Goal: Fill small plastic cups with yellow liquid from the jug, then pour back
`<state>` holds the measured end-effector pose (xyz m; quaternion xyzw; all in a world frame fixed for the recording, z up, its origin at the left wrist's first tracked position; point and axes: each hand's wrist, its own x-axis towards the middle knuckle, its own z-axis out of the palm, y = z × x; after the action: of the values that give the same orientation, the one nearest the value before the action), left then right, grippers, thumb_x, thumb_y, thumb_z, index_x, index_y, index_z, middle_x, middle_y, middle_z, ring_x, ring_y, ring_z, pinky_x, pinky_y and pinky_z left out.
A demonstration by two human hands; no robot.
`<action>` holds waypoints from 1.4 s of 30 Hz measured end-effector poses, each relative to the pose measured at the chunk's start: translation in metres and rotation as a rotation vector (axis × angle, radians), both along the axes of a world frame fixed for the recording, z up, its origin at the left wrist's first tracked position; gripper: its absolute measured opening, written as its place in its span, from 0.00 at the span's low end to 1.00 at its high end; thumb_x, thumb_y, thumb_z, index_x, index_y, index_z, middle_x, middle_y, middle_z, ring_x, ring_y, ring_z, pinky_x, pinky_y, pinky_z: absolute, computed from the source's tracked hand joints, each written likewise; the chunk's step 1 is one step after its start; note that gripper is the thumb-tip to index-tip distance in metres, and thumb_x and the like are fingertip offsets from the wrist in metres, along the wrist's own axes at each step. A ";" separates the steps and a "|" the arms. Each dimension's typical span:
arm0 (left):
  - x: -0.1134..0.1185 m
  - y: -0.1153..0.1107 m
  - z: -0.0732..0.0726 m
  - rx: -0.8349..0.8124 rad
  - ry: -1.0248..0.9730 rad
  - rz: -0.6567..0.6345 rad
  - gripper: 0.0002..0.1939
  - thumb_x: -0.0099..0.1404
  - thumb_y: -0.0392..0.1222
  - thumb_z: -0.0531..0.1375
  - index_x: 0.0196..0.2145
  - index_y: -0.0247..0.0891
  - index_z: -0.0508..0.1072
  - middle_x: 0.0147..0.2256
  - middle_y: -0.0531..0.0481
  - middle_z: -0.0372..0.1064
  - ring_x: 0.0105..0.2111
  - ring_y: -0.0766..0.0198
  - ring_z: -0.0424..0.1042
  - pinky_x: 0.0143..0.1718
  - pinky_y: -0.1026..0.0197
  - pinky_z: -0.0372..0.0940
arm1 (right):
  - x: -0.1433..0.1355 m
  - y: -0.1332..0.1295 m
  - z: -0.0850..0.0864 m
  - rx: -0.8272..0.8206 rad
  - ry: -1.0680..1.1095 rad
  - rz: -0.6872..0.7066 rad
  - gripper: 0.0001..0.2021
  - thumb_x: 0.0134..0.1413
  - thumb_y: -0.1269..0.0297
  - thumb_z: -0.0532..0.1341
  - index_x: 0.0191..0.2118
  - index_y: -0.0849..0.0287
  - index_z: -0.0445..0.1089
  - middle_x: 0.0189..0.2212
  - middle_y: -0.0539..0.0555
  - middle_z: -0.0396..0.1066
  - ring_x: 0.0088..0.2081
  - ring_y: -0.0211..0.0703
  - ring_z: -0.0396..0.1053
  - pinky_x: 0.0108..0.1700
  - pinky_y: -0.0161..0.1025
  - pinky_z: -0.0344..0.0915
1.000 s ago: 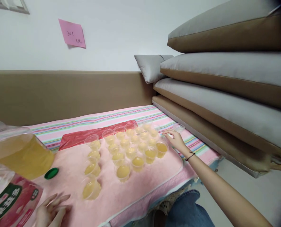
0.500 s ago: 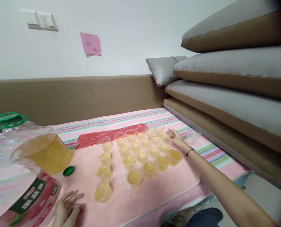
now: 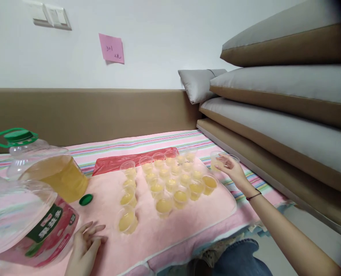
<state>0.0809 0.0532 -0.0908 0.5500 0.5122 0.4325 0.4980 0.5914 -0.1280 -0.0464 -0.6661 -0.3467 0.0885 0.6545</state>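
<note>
My right hand (image 3: 230, 168) is at the right, its fingers closed round a clear plastic cup (image 3: 216, 163) with some pale yellow liquid. Just behind that hand another clear cup shows its rim. My left hand (image 3: 87, 243) rests on the pink cloth (image 3: 150, 245) near the front, fingers apart and holding nothing. Several clear cups of yellow liquid (image 3: 164, 206) stand in close rows at the middle. A separate column of cups (image 3: 127, 222) runs along their left side. Between the left column and the large bottle lies a green cap (image 3: 86, 199).
A large bottle of yellow drink (image 3: 58, 176) with a green handle stands at the left, behind a big tub with a pink label (image 3: 52, 237). A red plastic bag (image 3: 110, 164) lies behind the cups. Stacked cushions (image 3: 274, 115) rise at the right.
My right hand has moved right, away from the rows, with a cup in it, towards the cup standing apart. My left hand stays in nearly the same pose. The view has shifted slightly.
</note>
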 end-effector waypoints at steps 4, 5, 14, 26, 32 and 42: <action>0.002 0.001 -0.005 0.028 -0.026 -0.032 0.34 0.38 0.48 0.68 0.43 0.42 0.60 0.38 0.47 0.71 0.27 0.57 0.73 0.27 0.56 0.67 | -0.036 -0.033 0.016 -0.006 -0.009 0.015 0.31 0.41 0.51 0.73 0.53 0.52 0.69 0.49 0.57 0.72 0.50 0.53 0.72 0.53 0.52 0.70; 0.002 0.001 -0.006 0.039 -0.029 -0.037 0.33 0.38 0.47 0.67 0.42 0.42 0.60 0.38 0.47 0.70 0.27 0.58 0.73 0.27 0.56 0.67 | -0.046 -0.039 0.017 -0.018 0.002 0.028 0.32 0.41 0.51 0.72 0.53 0.52 0.68 0.49 0.57 0.72 0.48 0.53 0.73 0.51 0.51 0.71; 0.004 -0.002 0.000 0.052 -0.005 -0.075 0.31 0.39 0.48 0.64 0.41 0.42 0.57 0.37 0.49 0.68 0.27 0.59 0.72 0.31 0.53 0.66 | -0.109 -0.046 0.009 -0.146 -0.111 0.036 0.30 0.40 0.51 0.71 0.50 0.57 0.69 0.51 0.61 0.72 0.47 0.56 0.73 0.49 0.52 0.70; 0.000 -0.003 -0.001 0.056 -0.002 -0.132 0.31 0.43 0.48 0.63 0.44 0.42 0.57 0.41 0.46 0.67 0.31 0.58 0.72 0.32 0.53 0.66 | -0.110 -0.042 0.011 -0.262 -0.439 -0.082 0.31 0.43 0.47 0.69 0.51 0.60 0.72 0.42 0.60 0.74 0.44 0.55 0.71 0.48 0.52 0.67; 0.002 -0.005 0.004 0.031 -0.009 -0.118 0.31 0.39 0.47 0.62 0.42 0.42 0.57 0.39 0.47 0.68 0.31 0.58 0.72 0.32 0.53 0.66 | -0.106 -0.040 0.006 -0.320 -0.463 -0.083 0.31 0.42 0.48 0.69 0.52 0.59 0.71 0.46 0.61 0.73 0.45 0.54 0.71 0.50 0.52 0.67; 0.003 -0.010 0.013 -0.005 -0.039 -0.119 0.31 0.39 0.46 0.63 0.41 0.42 0.58 0.37 0.50 0.68 0.29 0.60 0.72 0.33 0.53 0.67 | -0.108 -0.041 0.014 -0.372 -0.509 -0.061 0.31 0.44 0.48 0.69 0.54 0.56 0.71 0.46 0.59 0.72 0.43 0.52 0.70 0.48 0.51 0.67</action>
<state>0.0837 0.0434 -0.0780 0.5696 0.4699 0.4116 0.5341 0.4832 -0.1689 -0.0322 -0.7852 -0.4571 -0.0386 0.4159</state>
